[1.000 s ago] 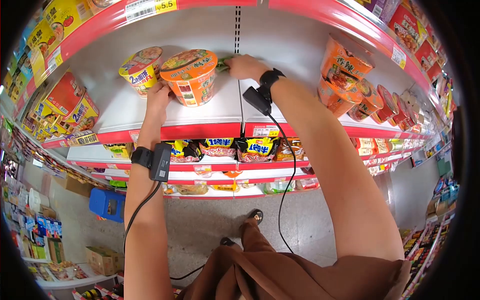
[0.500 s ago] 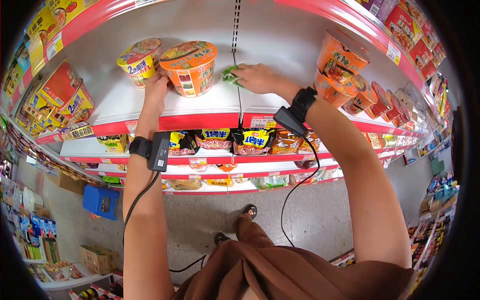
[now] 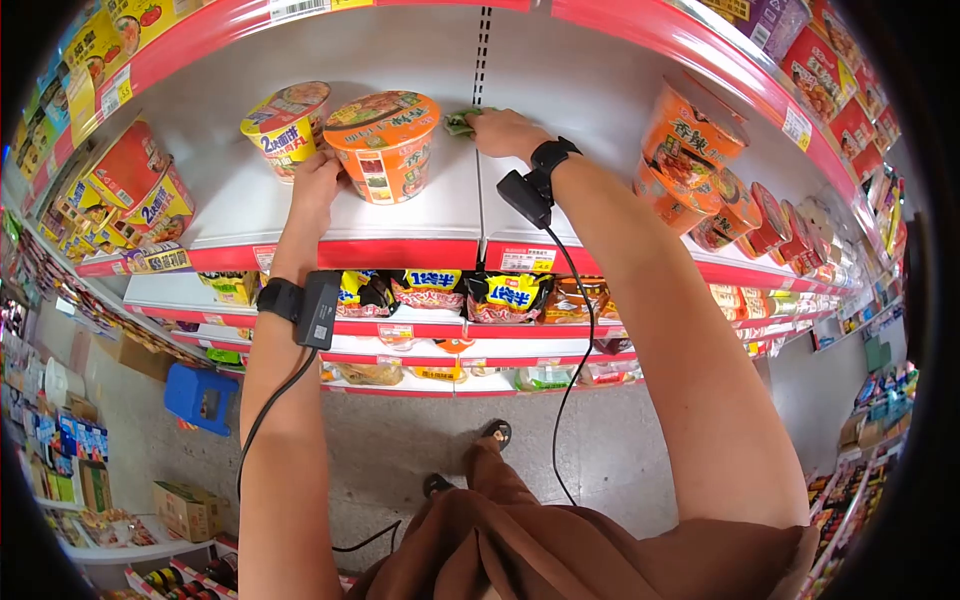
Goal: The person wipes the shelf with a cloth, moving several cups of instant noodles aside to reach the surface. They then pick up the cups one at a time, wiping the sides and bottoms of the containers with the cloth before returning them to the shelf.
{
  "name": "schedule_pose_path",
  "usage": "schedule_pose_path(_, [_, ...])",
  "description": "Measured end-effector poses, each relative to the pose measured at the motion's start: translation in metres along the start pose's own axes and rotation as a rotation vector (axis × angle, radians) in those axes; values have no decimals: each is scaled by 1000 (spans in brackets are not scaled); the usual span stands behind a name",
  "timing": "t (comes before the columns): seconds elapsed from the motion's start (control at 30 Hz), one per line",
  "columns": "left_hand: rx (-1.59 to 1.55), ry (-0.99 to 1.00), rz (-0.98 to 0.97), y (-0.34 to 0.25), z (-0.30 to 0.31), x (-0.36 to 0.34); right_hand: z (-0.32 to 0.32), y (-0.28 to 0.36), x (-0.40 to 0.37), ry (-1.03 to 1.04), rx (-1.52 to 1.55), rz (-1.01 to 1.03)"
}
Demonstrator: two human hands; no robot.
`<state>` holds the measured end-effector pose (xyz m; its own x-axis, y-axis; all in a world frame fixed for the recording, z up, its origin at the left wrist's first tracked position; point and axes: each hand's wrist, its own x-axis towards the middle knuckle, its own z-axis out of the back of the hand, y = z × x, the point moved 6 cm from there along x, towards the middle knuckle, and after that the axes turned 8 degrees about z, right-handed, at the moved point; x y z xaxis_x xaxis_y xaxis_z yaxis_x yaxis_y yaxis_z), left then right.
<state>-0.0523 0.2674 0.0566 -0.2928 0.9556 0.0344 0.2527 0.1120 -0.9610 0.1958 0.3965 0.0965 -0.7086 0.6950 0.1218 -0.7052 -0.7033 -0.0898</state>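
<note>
On the white shelf [image 3: 240,215], my left hand [image 3: 318,183] is at the gap between a yellow noodle cup [image 3: 284,145] and a large orange noodle bucket [image 3: 385,160]. Its fingers are partly hidden behind the cups, so their hold is unclear. My right hand [image 3: 505,135] is closed on a green cloth [image 3: 461,122], which lies against the shelf surface near the back panel, just right of the orange bucket. Both cups stand upright.
Stacked orange and red noodle cups [image 3: 680,155] stand on the right of the shelf, and more buckets [image 3: 140,190] on the left. Bagged noodles [image 3: 505,297] sit on the shelf below. A blue stool [image 3: 200,397] is on the floor at left.
My right hand has moved with the green cloth toward the back of the shelf. The left hand stays by the two cups. The whole view has shifted slightly.
</note>
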Motion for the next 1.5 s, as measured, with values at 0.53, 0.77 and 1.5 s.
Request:
schedule_pose_path(0.53, [-39, -73, 14, 8, 3, 8, 39, 62, -153, 78, 51, 261])
schedule_pose_path(0.77, [16, -49, -20, 3, 1, 3, 9, 27, -98, 162, -34, 158])
schedule_pose_path(1.5, [26, -35, -11, 8, 6, 11, 17, 21, -94, 117, -81, 143])
